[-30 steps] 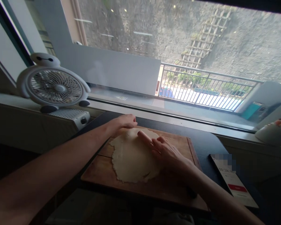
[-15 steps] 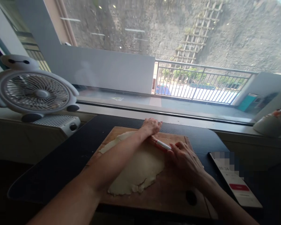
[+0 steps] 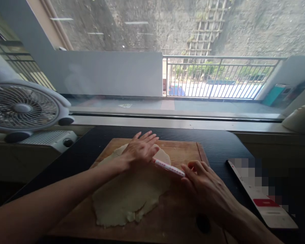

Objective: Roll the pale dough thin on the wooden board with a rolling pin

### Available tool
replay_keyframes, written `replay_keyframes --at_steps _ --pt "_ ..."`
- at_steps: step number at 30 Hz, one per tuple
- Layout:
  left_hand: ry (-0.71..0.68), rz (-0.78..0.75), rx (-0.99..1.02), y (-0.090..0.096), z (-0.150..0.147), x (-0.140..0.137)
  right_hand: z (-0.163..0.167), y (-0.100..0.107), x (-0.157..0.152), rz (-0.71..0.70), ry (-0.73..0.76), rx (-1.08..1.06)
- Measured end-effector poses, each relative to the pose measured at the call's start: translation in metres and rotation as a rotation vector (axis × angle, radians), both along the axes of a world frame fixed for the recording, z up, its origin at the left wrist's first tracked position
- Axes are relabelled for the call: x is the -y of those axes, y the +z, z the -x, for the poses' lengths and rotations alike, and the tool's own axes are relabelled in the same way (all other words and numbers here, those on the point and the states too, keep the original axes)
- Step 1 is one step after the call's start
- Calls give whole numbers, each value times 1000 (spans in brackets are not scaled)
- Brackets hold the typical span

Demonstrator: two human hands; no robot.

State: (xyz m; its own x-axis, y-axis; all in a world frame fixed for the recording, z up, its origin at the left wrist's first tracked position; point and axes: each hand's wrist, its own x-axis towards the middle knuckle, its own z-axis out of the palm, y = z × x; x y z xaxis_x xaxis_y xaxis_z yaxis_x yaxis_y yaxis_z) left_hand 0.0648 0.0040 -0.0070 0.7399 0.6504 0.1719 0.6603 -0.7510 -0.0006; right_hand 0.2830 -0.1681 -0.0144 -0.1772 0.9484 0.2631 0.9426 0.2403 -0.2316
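Note:
A sheet of pale rolled-out dough (image 3: 132,193) with ragged, cracked edges lies on the wooden cutting board (image 3: 185,149). Across its far right part slants a thin white stick with red printing (image 3: 169,167); its exact kind is unclear. My right hand (image 3: 205,183) grips the stick's right end between thumb and curled fingers. Over the left end lies my left hand (image 3: 141,149), palm down with fingers stretched and spread, hiding that end. The left forearm crosses above the dough's left side.
The board rests on a black table (image 3: 223,145). To the right lies a phone (image 3: 264,196) with a lit screen. A white fan (image 3: 22,108) stands at left on a ledge beside a ribbed grey box (image 3: 51,140). A window with a sill (image 3: 147,124) runs behind the table.
My left hand has moved left and nearer, its fingers now spread flat. The stick has come nearer over the dough and turned, showing red print. The camera view has also shifted.

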Motion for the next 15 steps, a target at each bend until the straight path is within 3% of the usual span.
replay_keyframes --at_steps 3,6,8,11,15 --pt "101 49 37 3 -42 -40 -9 3 -20 -24 -89 35" --pt "153 38 86 5 -61 -57 -12 4 -24 -53 -150 87" --pt "139 54 88 5 -52 -49 -8 3 -17 -70 -125 100" --pt "83 105 33 5 -14 -12 1 -2 3 -53 -23 91" --pt "-29 43 -51 5 24 25 6 -12 18 -9 75 85"
